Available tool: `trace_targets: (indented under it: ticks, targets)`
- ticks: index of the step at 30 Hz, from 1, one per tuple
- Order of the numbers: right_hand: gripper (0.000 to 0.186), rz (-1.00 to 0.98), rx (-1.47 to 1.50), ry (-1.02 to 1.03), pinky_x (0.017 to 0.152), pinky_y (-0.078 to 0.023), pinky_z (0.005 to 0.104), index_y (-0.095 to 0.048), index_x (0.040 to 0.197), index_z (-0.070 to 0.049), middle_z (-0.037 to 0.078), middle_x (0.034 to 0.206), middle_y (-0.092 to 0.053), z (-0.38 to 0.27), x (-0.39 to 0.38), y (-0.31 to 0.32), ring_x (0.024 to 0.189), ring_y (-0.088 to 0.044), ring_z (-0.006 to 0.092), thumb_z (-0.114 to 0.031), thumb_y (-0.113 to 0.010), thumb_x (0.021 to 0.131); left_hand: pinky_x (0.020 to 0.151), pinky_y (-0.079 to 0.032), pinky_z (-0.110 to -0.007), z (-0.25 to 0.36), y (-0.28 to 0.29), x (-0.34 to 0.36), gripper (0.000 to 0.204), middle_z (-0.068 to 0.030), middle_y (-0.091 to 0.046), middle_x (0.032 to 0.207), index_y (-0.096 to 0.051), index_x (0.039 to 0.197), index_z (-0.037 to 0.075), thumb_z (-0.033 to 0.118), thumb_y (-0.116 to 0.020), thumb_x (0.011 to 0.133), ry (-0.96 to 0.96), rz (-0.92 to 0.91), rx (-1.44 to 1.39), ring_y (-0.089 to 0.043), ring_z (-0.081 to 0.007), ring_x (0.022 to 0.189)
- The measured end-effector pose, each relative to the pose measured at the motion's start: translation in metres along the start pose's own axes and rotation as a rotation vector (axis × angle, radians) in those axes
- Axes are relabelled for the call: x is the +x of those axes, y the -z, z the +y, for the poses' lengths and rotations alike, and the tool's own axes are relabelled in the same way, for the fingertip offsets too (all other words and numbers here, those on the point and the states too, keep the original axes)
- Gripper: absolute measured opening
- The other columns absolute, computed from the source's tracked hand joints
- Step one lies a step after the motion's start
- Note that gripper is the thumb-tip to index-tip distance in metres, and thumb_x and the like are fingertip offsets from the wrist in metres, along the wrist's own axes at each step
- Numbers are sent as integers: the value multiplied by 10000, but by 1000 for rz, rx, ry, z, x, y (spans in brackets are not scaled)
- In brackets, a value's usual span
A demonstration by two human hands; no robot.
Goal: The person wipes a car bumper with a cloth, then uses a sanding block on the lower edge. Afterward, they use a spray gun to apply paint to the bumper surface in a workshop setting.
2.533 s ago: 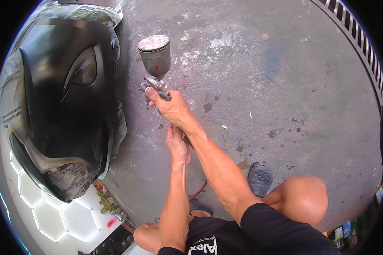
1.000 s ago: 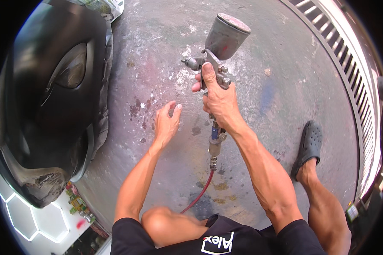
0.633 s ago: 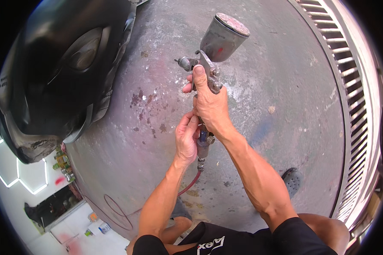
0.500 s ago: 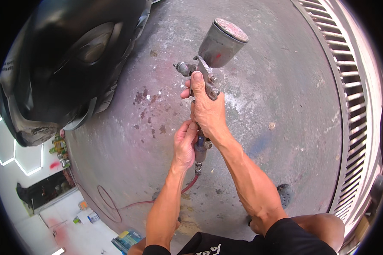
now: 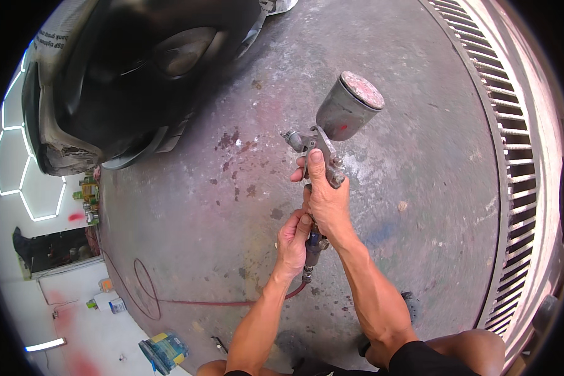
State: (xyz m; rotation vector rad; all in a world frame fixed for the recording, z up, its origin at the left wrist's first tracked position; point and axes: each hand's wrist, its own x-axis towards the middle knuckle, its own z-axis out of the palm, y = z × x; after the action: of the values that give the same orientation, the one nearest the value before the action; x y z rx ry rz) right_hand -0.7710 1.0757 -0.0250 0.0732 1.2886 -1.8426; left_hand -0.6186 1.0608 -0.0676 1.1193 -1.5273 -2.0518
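My right hand (image 5: pixel 324 202) grips the handle of a metal spray gun (image 5: pixel 323 150), thumb up along its back. The gun's grey cup (image 5: pixel 348 113) with a paint-flecked lid tilts up and to the right, and the nozzle points left. My left hand (image 5: pixel 292 241) pinches the fitting (image 5: pixel 312 247) under the gun's handle, where a red air hose (image 5: pixel 232 302) joins it. The hose runs left across the floor and loops. A black car body part (image 5: pixel 138 69), edged with masking paper, lies at the upper left, apart from the gun.
The stained concrete floor (image 5: pixel 413 144) spreads around me. A metal floor grate (image 5: pixel 514 163) curves along the right side. Small bottles and cans (image 5: pixel 86 194) stand by the left wall, with a blue and yellow box (image 5: pixel 163 351) lower down. My knee (image 5: pixel 470 351) shows at the bottom right.
The view has swung, so the black part sits further up and left. My left hand came back to the base of the gun after hanging free a second ago. The right hand kept its grip.
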Motion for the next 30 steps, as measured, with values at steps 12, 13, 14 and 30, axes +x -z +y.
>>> trace_targets:
  ticks: [12,13,14,30]
  targets:
    - [711,134,-125,266,399,-355,267,-686,1048,-22,51,801,-695,-6,-66,-28,427,-429,60,-725,-586,1021,1202,-307,-584,-59,210,144,682,-136,-525,1575,-526,1565,180,644,-489,1067,-159,575,1342,-434,-385,1455]
    - [723,135,-162,298,401,-367,272,-690,1051,-18,53,796,-698,-6,-72,-32,431,-445,66,-733,-584,1017,1195,-308,-582,-67,208,148,675,-126,-525,1573,-533,1561,194,651,-477,1068,-199,587,1360,-434,-379,1454]
    - [749,155,-197,325,473,-408,304,-704,999,-15,53,774,-690,-7,-78,-40,515,-496,94,-753,-582,1007,1188,-309,-580,-77,204,146,668,-116,-525,1571,-541,1557,208,658,-465,1069,-237,596,1368,-435,-372,1453]
    - [716,204,-282,333,408,-359,242,-675,1105,-21,101,868,-711,-1,-74,-92,438,-420,48,-725,-572,1030,1149,-331,-551,-70,196,134,695,-109,-533,1538,-575,1522,172,667,-485,1043,-282,563,1308,-428,-357,1444]
